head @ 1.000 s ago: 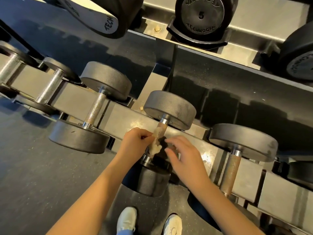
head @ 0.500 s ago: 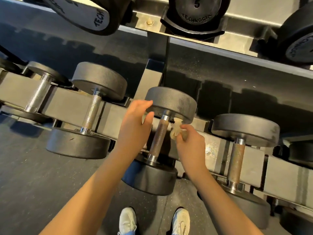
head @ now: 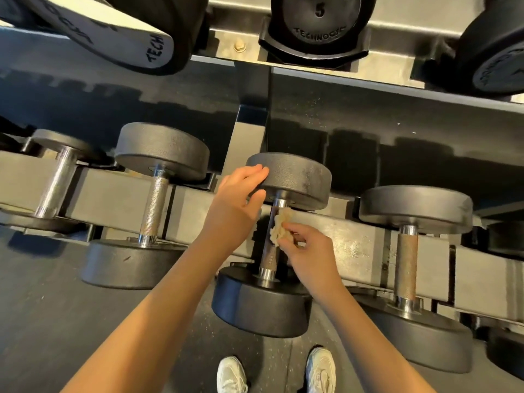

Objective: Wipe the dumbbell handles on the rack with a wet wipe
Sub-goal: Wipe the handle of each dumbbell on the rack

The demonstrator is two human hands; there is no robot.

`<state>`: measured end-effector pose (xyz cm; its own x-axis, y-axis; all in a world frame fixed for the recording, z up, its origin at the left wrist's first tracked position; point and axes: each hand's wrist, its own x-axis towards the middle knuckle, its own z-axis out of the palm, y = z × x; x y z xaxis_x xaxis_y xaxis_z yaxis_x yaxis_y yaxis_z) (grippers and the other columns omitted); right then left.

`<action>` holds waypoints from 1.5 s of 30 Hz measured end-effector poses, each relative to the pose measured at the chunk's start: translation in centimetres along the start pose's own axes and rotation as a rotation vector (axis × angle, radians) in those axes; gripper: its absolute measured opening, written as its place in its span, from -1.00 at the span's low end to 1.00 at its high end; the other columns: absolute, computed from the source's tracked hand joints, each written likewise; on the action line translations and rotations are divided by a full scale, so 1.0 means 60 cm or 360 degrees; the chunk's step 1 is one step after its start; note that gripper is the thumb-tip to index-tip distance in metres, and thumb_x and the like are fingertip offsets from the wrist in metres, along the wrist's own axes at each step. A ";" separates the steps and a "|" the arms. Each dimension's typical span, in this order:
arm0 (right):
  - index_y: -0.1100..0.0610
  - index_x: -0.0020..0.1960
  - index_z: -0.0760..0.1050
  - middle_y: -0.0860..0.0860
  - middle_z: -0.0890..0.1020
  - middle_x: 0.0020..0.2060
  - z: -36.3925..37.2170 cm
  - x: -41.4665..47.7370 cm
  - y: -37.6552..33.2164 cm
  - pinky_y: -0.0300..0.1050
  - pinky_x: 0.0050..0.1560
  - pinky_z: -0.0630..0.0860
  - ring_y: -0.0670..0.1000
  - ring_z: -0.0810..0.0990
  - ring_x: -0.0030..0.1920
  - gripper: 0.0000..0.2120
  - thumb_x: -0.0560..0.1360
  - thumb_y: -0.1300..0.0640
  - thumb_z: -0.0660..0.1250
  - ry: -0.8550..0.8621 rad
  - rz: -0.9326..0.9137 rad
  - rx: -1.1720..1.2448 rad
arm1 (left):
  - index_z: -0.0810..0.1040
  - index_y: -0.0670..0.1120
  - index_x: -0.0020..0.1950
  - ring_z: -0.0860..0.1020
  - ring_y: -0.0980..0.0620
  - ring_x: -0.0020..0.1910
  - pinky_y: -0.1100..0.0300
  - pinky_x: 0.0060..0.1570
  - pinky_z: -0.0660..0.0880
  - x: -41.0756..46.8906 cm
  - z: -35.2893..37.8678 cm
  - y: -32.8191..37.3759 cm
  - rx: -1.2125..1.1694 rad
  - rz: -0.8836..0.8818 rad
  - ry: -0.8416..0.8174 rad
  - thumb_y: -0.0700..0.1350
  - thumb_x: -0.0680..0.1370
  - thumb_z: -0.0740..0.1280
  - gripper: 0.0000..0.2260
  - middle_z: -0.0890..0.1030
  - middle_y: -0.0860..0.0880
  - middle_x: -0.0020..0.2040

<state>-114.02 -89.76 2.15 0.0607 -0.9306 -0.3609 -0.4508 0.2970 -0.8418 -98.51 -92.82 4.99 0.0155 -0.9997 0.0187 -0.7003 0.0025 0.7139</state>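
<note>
A black dumbbell (head: pixel 295 177) lies across the lower rack rail (head: pixel 354 242), its knurled metal handle (head: pixel 269 256) pointing toward me. My right hand (head: pixel 309 251) pinches a crumpled, soiled wet wipe (head: pixel 279 225) against the upper right side of that handle. My left hand (head: pixel 235 211) rests with straight fingers on the left edge of the dumbbell's far head, thumb under the rim. The near head (head: pixel 261 304) hangs over the rail's front.
Two more dumbbells (head: pixel 153 205) sit on the rail to the left and one with a rusty handle (head: pixel 407 262) to the right. An upper shelf (head: pixel 391 69) holds Technogym weights (head: pixel 317 24). My white shoes (head: pixel 320 370) stand on dark rubber floor.
The wipe passed from my left hand to my right. My left hand rose to the dumbbell's far head. My right hand brought the wipe onto the handle's right side.
</note>
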 end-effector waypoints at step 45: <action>0.08 -0.31 0.58 -0.10 0.59 -0.30 0.022 -0.020 0.015 -0.43 -0.22 0.40 -0.16 0.53 -0.23 -0.85 0.40 0.25 0.47 -0.0042 0.0284 -0.0185 | 0.16 0.01 0.52 0.05 0.28 0.41 0.69 0.19 -0.09 -0.014 -0.009 -0.032 -0.0112 0.0119 -0.0230 -0.20 0.62 0.21 -0.51 0.17 0.10 0.52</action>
<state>-113.30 -88.07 1.29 -0.0068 -0.8591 -0.5118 -0.5560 0.4286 -0.7121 -96.79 -91.95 3.97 -0.1410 -0.9897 -0.0237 -0.6439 0.0735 0.7616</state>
